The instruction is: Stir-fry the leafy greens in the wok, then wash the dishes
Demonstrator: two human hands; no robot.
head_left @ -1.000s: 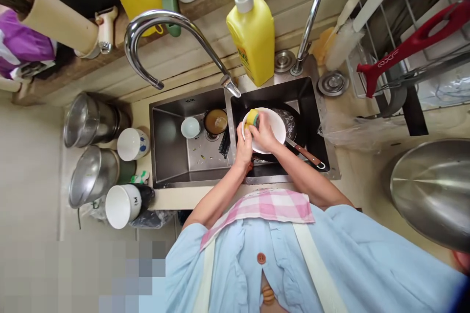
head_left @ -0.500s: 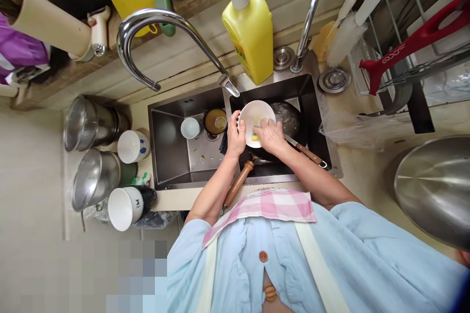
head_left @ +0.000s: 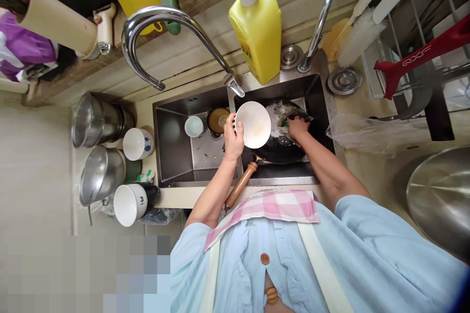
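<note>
- Your pink checked cloth (head_left: 266,206) lies nearest, across your chest.
- Your left hand (head_left: 233,139) is clenched on the white bowl (head_left: 254,124), fingers behind its rim, holding it tilted up over the sink's divider.
- Your right hand (head_left: 298,128) has left the bowl and now presses into the black pan (head_left: 282,153), fingers curled. You can't tell what it grasps.
- The sponge has gone from the bowl; a sliver of colour at those fingers is too small to confirm it.
- The pan sits in the right basin, its wooden handle (head_left: 240,184) angled toward you.
- The bowl hides part of the pan.
- Beyond stand the faucet (head_left: 176,19) and soap bottle (head_left: 257,38).
</note>
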